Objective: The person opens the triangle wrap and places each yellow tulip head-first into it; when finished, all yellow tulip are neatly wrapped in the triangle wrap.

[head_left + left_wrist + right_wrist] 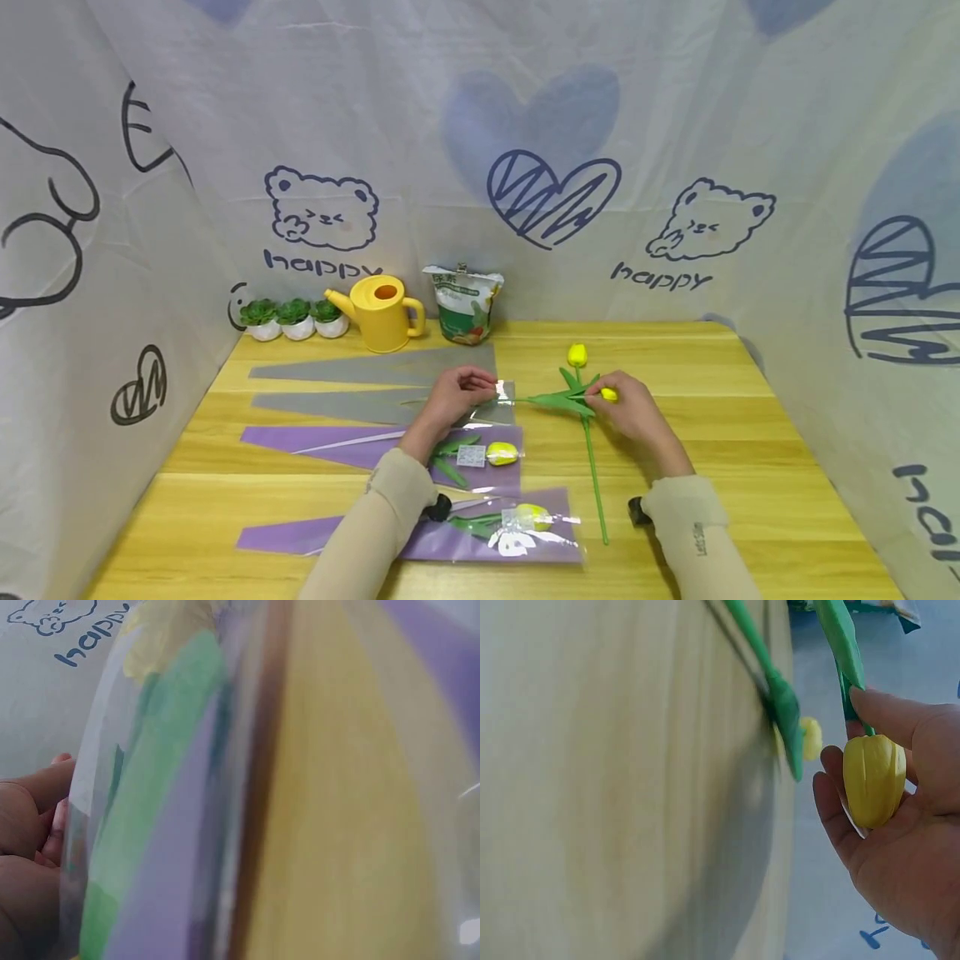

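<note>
My right hand (630,408) pinches a yellow tulip (873,780) by the stem just below its bloom, with the bloom against the palm. The tulip lies sideways, its stem running left into the open end of a clear and grey flower sleeve (315,403). At that end, my left hand (459,396) pinches the sleeve's edge between thumb and fingers. A second tulip (592,475) lies lengthwise on the table, below the held one. In the left wrist view, film and a blurred green leaf (161,795) hide much of the left hand (30,825).
Another grey sleeve (390,364) lies farther back. Nearer me are two purple sleeves (300,442), each with a yellow tulip inside. Along the back stand potted succulents (297,321), a yellow watering can (382,321) and a clipped bag (462,304). Printed cloth (420,125) surrounds the wooden table (720,400).
</note>
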`<action>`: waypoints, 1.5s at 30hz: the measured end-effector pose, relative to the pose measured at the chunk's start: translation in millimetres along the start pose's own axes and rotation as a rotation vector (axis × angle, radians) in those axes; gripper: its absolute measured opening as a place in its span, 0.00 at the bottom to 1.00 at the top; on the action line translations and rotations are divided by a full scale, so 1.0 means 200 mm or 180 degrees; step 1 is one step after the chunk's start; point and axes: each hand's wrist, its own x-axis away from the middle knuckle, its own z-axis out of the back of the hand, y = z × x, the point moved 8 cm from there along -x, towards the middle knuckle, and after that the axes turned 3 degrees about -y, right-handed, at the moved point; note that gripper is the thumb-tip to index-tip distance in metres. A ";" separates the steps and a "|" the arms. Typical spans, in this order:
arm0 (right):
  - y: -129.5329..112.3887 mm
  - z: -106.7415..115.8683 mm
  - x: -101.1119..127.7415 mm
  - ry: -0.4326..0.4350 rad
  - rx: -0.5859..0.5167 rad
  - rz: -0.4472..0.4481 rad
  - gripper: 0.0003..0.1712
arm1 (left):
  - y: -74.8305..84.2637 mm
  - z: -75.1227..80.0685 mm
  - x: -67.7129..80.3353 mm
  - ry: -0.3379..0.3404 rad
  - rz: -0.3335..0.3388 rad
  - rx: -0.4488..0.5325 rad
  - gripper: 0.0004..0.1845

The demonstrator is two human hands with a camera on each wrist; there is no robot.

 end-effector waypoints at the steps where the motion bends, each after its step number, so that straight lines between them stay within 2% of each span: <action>1: -0.01 0.00 0.00 0.0009 0.0000 0.0010 0.06 | 0.00 0.00 0.00 0.0001 0.0000 0.0001 0.12; 15: -0.18 -0.06 -0.04 0.0032 -0.0047 0.0195 0.03 | 0.05 -0.02 0.00 0.0002 -0.0070 -0.0043 0.11; 31: -0.27 -0.17 -0.09 0.0070 -0.0030 0.0189 0.03 | 0.09 -0.06 0.00 -0.0049 -0.0141 0.0088 0.11; 39: -0.34 -0.20 -0.12 0.0169 0.0024 0.0372 0.04 | 0.10 -0.07 0.00 -0.0023 -0.0187 0.0093 0.11; 45: -0.35 -0.24 -0.14 0.0117 0.0017 0.0297 0.04 | 0.11 -0.09 0.00 -0.0048 -0.0224 0.0150 0.11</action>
